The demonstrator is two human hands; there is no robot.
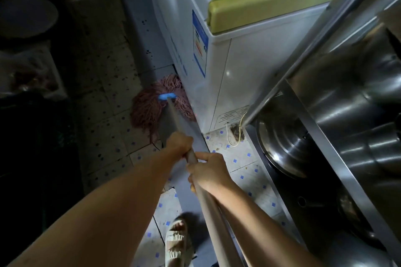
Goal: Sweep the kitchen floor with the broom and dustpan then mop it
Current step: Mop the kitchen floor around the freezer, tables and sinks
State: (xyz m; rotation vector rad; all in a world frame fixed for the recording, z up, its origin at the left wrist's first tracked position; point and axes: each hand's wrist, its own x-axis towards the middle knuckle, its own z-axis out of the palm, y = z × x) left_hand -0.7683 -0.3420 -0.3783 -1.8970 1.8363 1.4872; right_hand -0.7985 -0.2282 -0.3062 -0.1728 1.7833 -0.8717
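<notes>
A mop with a pink string head (152, 108) and a blue clamp (166, 96) lies spread on the tiled floor (108, 97), pressed against the base of a white chest freezer (217, 84). Its long grey handle (175, 119) runs back toward me. My left hand (179, 144) grips the handle further down the shaft. My right hand (209, 172) grips it just behind, closer to my body. No broom or dustpan is in view.
A steel rack (321, 128) on the right holds large metal pots (280, 143). A yellow cord (233, 136) trails on the floor by the freezer's vent. Dark bins and a bagged crate (32, 71) line the left side. My sandalled foot (176, 243) stands on the tiles.
</notes>
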